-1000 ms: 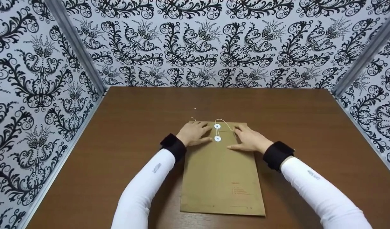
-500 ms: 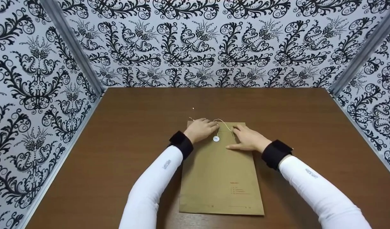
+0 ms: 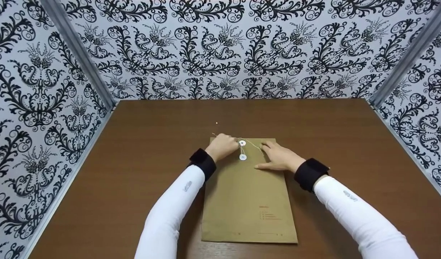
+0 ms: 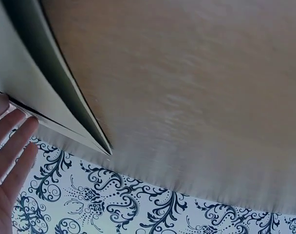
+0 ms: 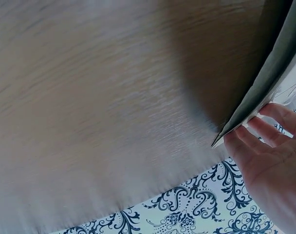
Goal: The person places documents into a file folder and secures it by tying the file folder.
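Note:
A brown paper document envelope (image 3: 247,194) lies flat on the table, its flap end away from me. Two white button discs sit near that end, the upper disc (image 3: 242,143) and the lower disc (image 3: 243,157), with thread looped between them. A pale string (image 3: 254,144) runs from the upper disc's area toward the right hand. My left hand (image 3: 224,146), fingers curled, pinches the string just left of the upper disc; its fingertips are partly hidden. My right hand (image 3: 280,157) rests on the envelope's upper right, thumb spread. In the right wrist view its fingers (image 5: 245,141) touch the envelope's edge (image 5: 257,105).
The brown wooden table (image 3: 148,122) extends around the envelope. Patterned black-and-white walls (image 3: 213,54) enclose the back and sides. A tiny white speck (image 3: 216,122) lies beyond the envelope. A short string end (image 3: 214,134) shows past the left hand.
My left hand moved right to the upper disc, covering it, then drew back slightly with fingers curled, and the disc shows again. The string's arc has flattened. My right hand stays in place.

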Tool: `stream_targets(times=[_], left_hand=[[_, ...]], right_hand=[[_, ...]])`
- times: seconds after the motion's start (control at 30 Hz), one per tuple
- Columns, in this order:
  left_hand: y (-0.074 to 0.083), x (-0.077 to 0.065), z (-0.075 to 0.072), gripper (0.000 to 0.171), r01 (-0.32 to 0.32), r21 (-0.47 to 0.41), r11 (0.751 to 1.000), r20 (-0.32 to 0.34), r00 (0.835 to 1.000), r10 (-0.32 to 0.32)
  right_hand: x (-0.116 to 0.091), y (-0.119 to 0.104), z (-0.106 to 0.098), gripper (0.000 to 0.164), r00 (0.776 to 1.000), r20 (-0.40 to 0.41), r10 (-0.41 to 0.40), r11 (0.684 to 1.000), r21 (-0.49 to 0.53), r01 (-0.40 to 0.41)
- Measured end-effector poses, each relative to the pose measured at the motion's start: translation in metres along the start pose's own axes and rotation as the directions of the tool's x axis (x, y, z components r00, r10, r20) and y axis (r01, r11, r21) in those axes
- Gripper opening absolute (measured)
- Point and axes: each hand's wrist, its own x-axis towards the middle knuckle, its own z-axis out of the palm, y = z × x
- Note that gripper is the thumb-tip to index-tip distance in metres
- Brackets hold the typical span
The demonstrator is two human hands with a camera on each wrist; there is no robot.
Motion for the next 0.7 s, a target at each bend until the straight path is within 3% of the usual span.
stream_targets(times=[0.3,0.7], left_hand=[[-0.004,-0.001,-0.001,0.021,-0.015,-0.014,1.0,-0.02,1.0,0.015],[-0.016,-0.018,0.01,0.01,-0.069,-0.011,0.998,-0.092,0.993,0.068]], right_hand=[[0.0,-0.001,0.0,0.089,1.0,0.002,-0.003,1.0,0.0,0.003],[0.001,0.0,0.001,0.089,1.0,0.004,0.017,1.0,0.015,-0.017]])
